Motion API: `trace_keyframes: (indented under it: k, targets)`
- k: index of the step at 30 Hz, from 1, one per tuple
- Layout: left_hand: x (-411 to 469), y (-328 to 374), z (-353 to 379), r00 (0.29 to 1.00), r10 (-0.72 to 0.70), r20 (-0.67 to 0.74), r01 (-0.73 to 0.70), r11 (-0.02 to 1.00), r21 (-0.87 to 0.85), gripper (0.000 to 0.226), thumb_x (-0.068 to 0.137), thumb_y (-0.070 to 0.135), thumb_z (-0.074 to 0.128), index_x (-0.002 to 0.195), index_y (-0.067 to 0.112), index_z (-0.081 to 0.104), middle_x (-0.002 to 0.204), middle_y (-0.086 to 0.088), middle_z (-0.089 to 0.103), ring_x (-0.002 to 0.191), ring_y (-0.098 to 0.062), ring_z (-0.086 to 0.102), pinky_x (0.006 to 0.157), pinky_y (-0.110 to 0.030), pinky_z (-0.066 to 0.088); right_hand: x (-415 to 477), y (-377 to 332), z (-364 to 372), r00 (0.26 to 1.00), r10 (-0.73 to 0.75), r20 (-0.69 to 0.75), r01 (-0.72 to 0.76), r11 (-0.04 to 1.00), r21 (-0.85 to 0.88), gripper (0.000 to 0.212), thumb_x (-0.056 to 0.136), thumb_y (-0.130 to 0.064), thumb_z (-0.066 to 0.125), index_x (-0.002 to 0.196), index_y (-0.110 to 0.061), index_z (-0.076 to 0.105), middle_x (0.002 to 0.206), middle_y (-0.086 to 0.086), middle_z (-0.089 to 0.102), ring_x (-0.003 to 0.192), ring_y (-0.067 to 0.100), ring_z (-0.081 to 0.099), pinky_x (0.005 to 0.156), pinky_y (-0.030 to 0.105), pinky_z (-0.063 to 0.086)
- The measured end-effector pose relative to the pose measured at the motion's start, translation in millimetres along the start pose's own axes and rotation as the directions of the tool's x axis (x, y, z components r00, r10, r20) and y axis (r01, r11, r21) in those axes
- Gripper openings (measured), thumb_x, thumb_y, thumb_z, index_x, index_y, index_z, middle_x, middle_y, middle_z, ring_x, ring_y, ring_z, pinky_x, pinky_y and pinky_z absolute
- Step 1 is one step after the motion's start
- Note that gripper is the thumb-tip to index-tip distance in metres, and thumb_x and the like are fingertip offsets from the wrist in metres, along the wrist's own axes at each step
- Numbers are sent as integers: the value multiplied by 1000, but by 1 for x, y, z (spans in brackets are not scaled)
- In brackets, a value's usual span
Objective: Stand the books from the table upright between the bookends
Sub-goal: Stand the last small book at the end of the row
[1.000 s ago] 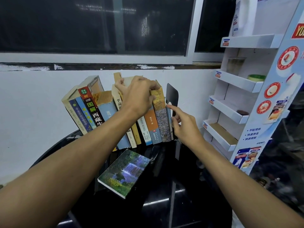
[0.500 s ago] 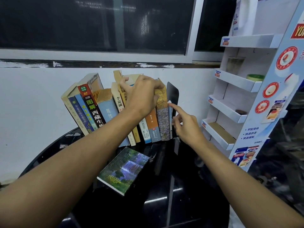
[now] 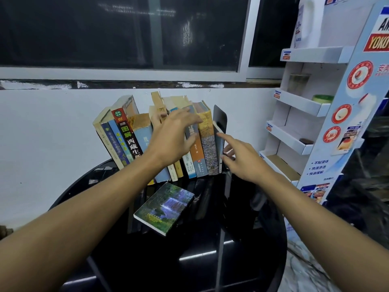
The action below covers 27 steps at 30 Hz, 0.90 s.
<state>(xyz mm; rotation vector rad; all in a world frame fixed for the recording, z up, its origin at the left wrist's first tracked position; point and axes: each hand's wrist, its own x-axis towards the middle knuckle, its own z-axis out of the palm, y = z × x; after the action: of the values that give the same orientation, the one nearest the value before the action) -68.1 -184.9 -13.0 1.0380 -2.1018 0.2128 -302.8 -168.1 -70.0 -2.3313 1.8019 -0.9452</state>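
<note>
Several books [image 3: 124, 135] stand in a row at the back of the black round table [image 3: 189, 249], leaning left. A black bookend [image 3: 220, 119] stands at the row's right end; the left bookend is hidden. My left hand [image 3: 174, 138] hovers in front of the middle spines with its fingers spread and relaxed, holding nothing. My right hand [image 3: 242, 157] reaches to the thin rightmost book [image 3: 219, 144], forefinger stretched onto its spine, other fingers low beside the bookend. One book with a waterfall cover [image 3: 164, 207] lies flat on the table in front of the row.
A white cardboard display rack [image 3: 305, 106] with several shelves stands right of the table, close to the bookend. A white wall and a dark window are directly behind the books. The table's glossy front half lies under my forearms.
My left hand has come off the book tops, dropped lower and opened in front of the spines. My right hand stays by the rightmost book with its forefinger extended.
</note>
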Motion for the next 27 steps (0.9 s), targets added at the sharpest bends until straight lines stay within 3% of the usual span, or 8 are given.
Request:
trace_keyframes:
  k: [3, 6, 11, 16, 22, 27]
  targets:
    - [-32, -8, -7, 996, 3, 89, 3, 998, -61, 34, 96, 31, 65, 129, 32, 64, 132, 14, 63, 133, -12, 49, 111, -41, 28, -15, -8, 3, 1000, -23, 13, 23, 998, -63, 61, 97, -36, 61, 151, -38, 34, 111, -7, 55, 99, 14, 53, 89, 42, 51]
    - [-65, -18, -11, 976, -26, 216, 43, 996, -76, 36, 95, 34, 67, 131, 29, 63, 133, 10, 63, 128, -13, 54, 110, -49, 43, -31, -23, 10, 996, -52, 74, 55, 997, -47, 57, 96, -41, 62, 148, -37, 40, 116, -9, 54, 104, 13, 54, 91, 41, 52]
    - [-114, -34, -17, 908, -106, 406, 134, 990, -41, 45, 94, 45, 66, 136, 30, 59, 139, 10, 59, 130, -13, 52, 109, -41, 45, -54, -50, 27, 973, -14, 229, 30, 997, -65, 56, 94, -55, 59, 144, -32, 46, 124, -8, 55, 119, 13, 52, 101, 44, 48]
    - [-136, -44, -24, 827, -192, 528, 243, 970, -27, 58, 87, 53, 71, 137, 27, 59, 130, 6, 63, 113, -14, 60, 96, -34, 51, -68, -70, 45, 923, 68, 378, -40, 996, -81, 81, 85, -73, 58, 149, -28, 40, 141, -1, 51, 136, 16, 38, 108, 45, 42]
    - [-152, -46, -22, 742, -270, 613, 322, 946, 27, 80, 79, 66, 71, 146, 27, 51, 138, 3, 61, 124, -20, 59, 102, -38, 50, -76, -88, 61, 917, 118, 381, -63, 986, -156, 98, 77, -81, 59, 153, -24, 34, 149, 2, 46, 140, 22, 31, 110, 48, 38]
    - [-153, -41, -20, 730, -279, 624, 355, 935, 4, 83, 77, 64, 74, 147, 26, 50, 135, 3, 62, 120, -17, 59, 94, -24, 46, -77, -95, 67, 910, 138, 391, -102, 989, -109, 95, 78, -73, 66, 153, -24, 34, 151, 3, 41, 143, 22, 26, 113, 47, 33]
